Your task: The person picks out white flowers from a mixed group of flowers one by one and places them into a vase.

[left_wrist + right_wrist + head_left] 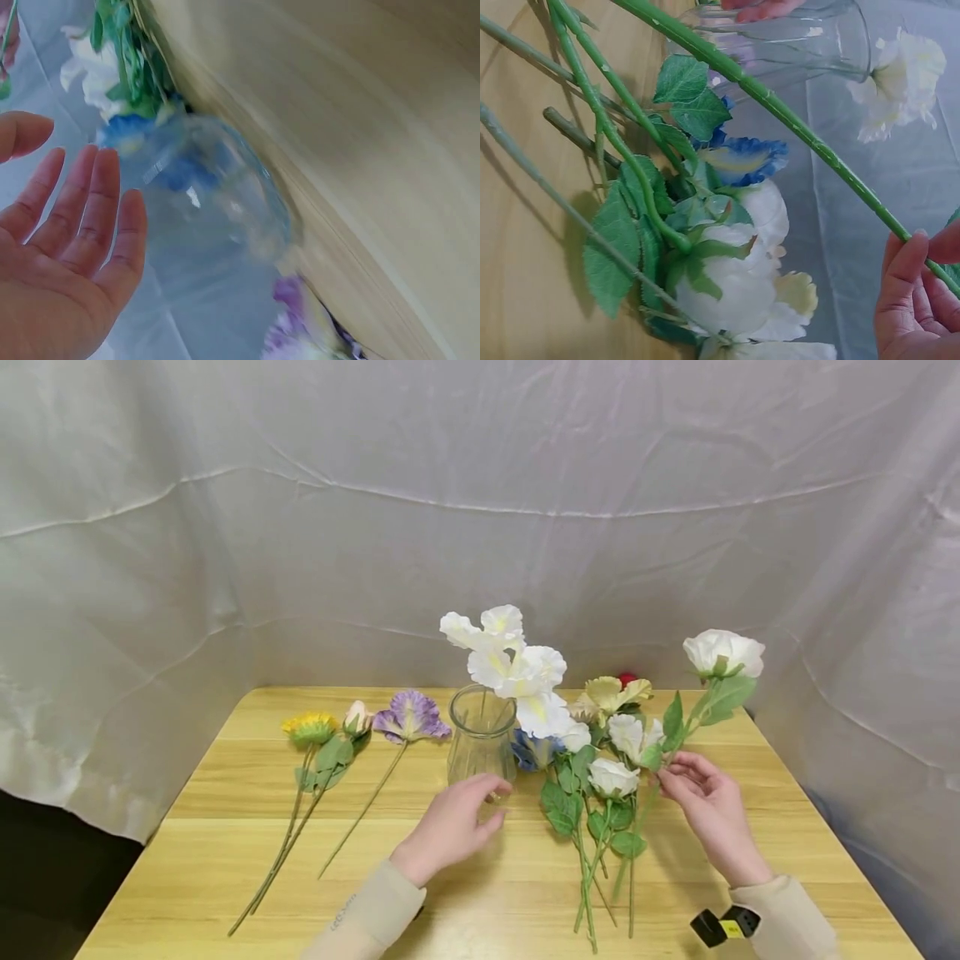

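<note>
My right hand [705,806] pinches the green stem [810,139] of a white rose [723,653] between thumb and fingers. The bloom leans up to the right, and its stem slants down over the pile of flowers. Close in front of the clear glass vase [480,739] is my left hand [457,822], with relaxed fingers and nothing in them. Whether it touches the glass I cannot tell. White irises [517,668] stand in the vase, their blooms above the rim and leaning right. Their stems show through the glass in the right wrist view.
Right of the vase lie white roses [613,777], a blue iris [534,750], a cream-yellow flower [611,693] and a red one [627,679]. On the left are a yellow flower [310,727], a pale pink rosebud [357,718] and a purple iris [411,717]. Grey cloth [480,560] hangs behind.
</note>
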A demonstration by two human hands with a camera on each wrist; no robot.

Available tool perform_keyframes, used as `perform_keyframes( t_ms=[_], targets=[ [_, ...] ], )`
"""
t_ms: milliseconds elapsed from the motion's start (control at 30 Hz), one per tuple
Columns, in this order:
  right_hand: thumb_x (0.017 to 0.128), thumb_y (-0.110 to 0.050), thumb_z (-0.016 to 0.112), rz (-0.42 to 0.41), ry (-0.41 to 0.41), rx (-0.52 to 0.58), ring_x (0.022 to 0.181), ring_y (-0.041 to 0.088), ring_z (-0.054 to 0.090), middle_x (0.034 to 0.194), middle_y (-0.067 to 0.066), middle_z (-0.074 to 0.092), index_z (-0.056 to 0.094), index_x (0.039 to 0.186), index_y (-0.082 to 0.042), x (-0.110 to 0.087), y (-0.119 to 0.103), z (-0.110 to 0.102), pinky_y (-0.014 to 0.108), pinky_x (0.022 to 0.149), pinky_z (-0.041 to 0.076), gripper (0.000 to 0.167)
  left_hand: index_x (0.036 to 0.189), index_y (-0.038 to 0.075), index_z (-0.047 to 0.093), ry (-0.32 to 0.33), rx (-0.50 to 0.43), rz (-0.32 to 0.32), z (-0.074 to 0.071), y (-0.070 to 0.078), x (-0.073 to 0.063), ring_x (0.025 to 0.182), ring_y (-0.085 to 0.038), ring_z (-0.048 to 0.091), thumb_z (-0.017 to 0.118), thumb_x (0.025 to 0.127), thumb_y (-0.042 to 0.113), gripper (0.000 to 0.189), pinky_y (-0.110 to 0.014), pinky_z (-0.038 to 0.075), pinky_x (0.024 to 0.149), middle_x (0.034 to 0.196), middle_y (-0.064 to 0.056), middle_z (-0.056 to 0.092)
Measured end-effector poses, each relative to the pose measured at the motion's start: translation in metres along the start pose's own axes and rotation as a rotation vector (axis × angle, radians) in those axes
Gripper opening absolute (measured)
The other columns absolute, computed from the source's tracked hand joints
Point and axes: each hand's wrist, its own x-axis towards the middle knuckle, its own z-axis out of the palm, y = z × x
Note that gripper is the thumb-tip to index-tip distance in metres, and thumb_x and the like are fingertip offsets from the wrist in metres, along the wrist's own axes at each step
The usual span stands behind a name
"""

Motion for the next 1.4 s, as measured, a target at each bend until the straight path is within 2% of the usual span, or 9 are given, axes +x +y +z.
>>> perform_keyframes(
  t_ms=[133, 333, 500, 700, 933, 1033, 1267, 1400],
  targets=[
    [0.095, 0.003, 0.062, -0.028, 0.035, -0.044, 0.082, -0.002, 0.070, 0.094, -0.015, 0.069, 0.061, 0.110, -0.006, 0.002, -0.006, 0.008, 0.013, 0.072, 0.058, 0.017, 0.117, 0.011, 0.067, 0.095, -0.056, -0.047, -0.013, -0.010, -0.004, 0.098, -0.018, 0.069, 0.068, 0.093, 0.013, 0.024, -0.037, 0.060, 0.088, 0.114, -0.003, 0.073],
    [0.093, 0.007, 0.062, -0.103, 0.045, -0.067, 0.081, 0.000, 0.070, 0.093, -0.013, 0.069, 0.061, 0.110, 0.002, 0.005, -0.014, 0.019, 0.013, 0.073, 0.059, 0.018, 0.102, 0.015, 0.070, 0.249, -0.138, -0.172, -0.030, -0.022, -0.003, 0.088, -0.017, 0.068, 0.070, 0.093, 0.019, 0.010, -0.037, 0.059, 0.078, 0.096, 0.001, 0.072],
    [0.092, 0.012, 0.060, -0.160, 0.041, -0.080, 0.080, -0.001, 0.069, 0.092, -0.012, 0.069, 0.057, 0.113, 0.015, 0.009, -0.020, 0.031, 0.013, 0.074, 0.059, 0.022, 0.104, 0.012, 0.068, 0.334, -0.218, -0.252, -0.039, -0.030, 0.004, 0.091, -0.021, 0.068, 0.073, 0.091, 0.023, 0.017, -0.041, 0.061, 0.083, 0.098, -0.003, 0.071],
    [0.092, 0.010, 0.061, -0.213, 0.080, -0.135, 0.080, -0.001, 0.068, 0.091, -0.012, 0.069, 0.059, 0.113, 0.017, 0.016, -0.030, 0.046, 0.011, 0.074, 0.058, 0.022, 0.124, 0.006, 0.059, 0.354, -0.313, -0.299, -0.040, -0.036, 0.011, 0.104, -0.031, 0.064, 0.079, 0.087, 0.030, 0.048, -0.045, 0.058, 0.091, 0.114, -0.011, 0.067],
    [0.092, 0.010, 0.062, -0.256, 0.081, -0.111, 0.078, -0.001, 0.068, 0.089, -0.012, 0.070, 0.062, 0.110, 0.017, 0.022, -0.043, 0.060, 0.012, 0.074, 0.059, 0.019, 0.144, 0.008, 0.048, 0.343, -0.319, -0.306, -0.034, -0.040, 0.020, 0.122, -0.034, 0.061, 0.082, 0.084, 0.036, 0.075, -0.048, 0.053, 0.104, 0.134, -0.015, 0.062],
    [0.092, 0.010, 0.062, -0.274, 0.071, -0.094, 0.075, 0.000, 0.068, 0.088, -0.010, 0.070, 0.063, 0.109, 0.017, 0.022, -0.047, 0.066, 0.014, 0.071, 0.059, 0.018, 0.144, 0.007, 0.049, 0.324, -0.304, -0.314, -0.033, -0.039, 0.022, 0.126, -0.033, 0.061, 0.082, 0.082, 0.038, 0.077, -0.049, 0.050, 0.109, 0.138, -0.016, 0.062],
    [0.092, 0.011, 0.061, -0.304, 0.046, -0.012, 0.071, 0.004, 0.069, 0.086, -0.006, 0.071, 0.062, 0.107, 0.018, 0.024, -0.052, 0.073, 0.015, 0.066, 0.060, 0.016, 0.129, 0.008, 0.061, 0.287, -0.329, -0.288, -0.029, -0.040, 0.027, 0.130, -0.038, 0.058, 0.081, 0.083, 0.039, 0.059, -0.053, 0.045, 0.114, 0.134, -0.016, 0.064],
    [0.092, 0.011, 0.061, -0.311, 0.049, 0.005, 0.070, 0.005, 0.069, 0.085, -0.005, 0.071, 0.063, 0.106, 0.017, 0.026, -0.052, 0.075, 0.016, 0.065, 0.060, 0.015, 0.133, 0.009, 0.059, 0.284, -0.360, -0.278, -0.027, -0.043, 0.029, 0.131, -0.037, 0.057, 0.082, 0.083, 0.037, 0.062, -0.054, 0.043, 0.115, 0.136, -0.015, 0.063]
  ],
)
